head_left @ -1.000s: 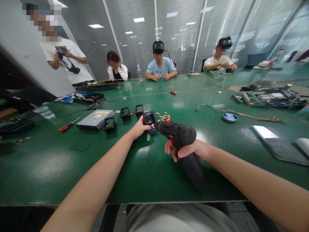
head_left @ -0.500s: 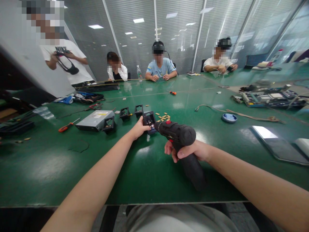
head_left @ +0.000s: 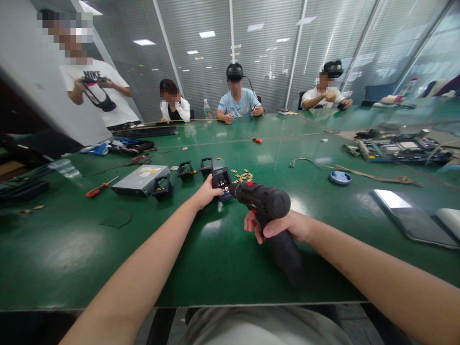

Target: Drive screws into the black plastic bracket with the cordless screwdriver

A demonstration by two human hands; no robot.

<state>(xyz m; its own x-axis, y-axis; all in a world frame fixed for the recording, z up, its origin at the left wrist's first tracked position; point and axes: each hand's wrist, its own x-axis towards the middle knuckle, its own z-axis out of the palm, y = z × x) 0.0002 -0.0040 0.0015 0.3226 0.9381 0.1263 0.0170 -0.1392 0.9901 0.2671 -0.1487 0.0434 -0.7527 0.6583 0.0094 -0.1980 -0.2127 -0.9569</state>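
My left hand point(head_left: 207, 192) grips a small black plastic housing point(head_left: 222, 178) by its left side, thumb across the near edge. Small metal parts show inside the housing's open face. In my right hand point(head_left: 275, 225) is a black cordless drill point(head_left: 264, 197) with red switches, fingers wrapped round its handle. The drill's nose points left at the housing; whether its tip touches is hard to make out. Just behind lie several small brass-coloured plates point(head_left: 245, 176). Similar black housings point(head_left: 185, 170) stand left of my left hand, one of them in front of a silver disc drive point(head_left: 142, 180).
An orange screwdriver point(head_left: 97, 191) and a plastic cup point(head_left: 64, 168) lie on the left of the green table point(head_left: 179, 268). To the right are a blue round lid point(head_left: 339, 178), a cable point(head_left: 377, 176), a phone-like slab point(head_left: 413, 218) and a circuit board point(head_left: 402, 146). Several people are across the table.
My hands, the housing and the drill hold almost the same place. Across the table, the person in blue has moved their hands further apart.
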